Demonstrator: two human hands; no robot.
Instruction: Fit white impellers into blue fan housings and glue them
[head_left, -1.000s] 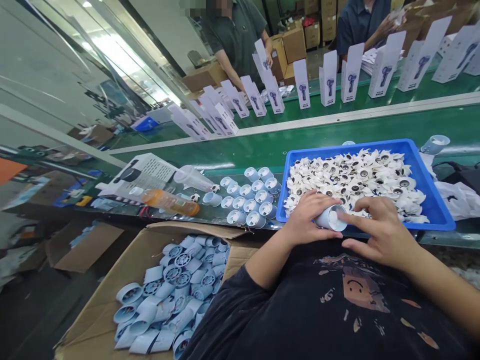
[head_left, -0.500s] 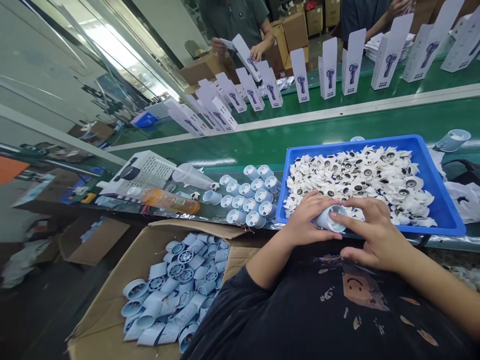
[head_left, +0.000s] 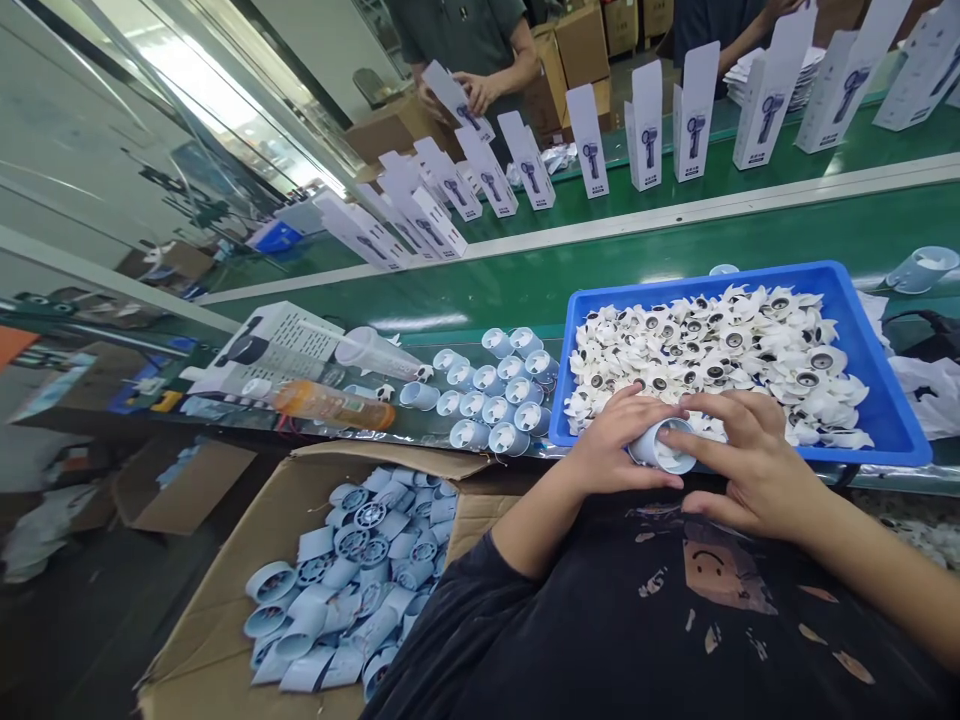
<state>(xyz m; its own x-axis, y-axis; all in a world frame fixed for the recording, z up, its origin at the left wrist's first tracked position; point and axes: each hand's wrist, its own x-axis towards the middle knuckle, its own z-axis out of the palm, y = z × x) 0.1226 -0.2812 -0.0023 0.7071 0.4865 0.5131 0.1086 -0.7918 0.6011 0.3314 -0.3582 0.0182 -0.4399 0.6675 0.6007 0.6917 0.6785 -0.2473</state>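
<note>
My left hand [head_left: 616, 448] is wrapped around a light blue cylindrical fan housing [head_left: 646, 450], its open end tilted up toward me. A white piece, apparently a fan wheel, shows inside its mouth. Over the housing my right hand [head_left: 754, 465] has its fingers apart, the index fingertip reaching into the mouth and the thumb lower down, off the housing. Just beyond both hands lies a blue tray [head_left: 892, 405] heaped with white fan wheels [head_left: 690, 345] that have dark round hubs. Left of the tray, several similar housings [head_left: 499, 410] stand in rows, white parts inside.
An open carton [head_left: 210, 600] full of blue housings sits low at left. An orange drink bottle [head_left: 337, 405] and a clear plastic cup [head_left: 375, 352] lie on the bench. Beyond the green belt [head_left: 637, 240] stand white boxes [head_left: 592, 150]; a co-worker's hands [head_left: 476, 92] hold another.
The view has shifted slightly. My right index finger still reaches into the housing, with both hands nearly unmoved. Across the belt, the co-worker's box has tilted and moved left.
</note>
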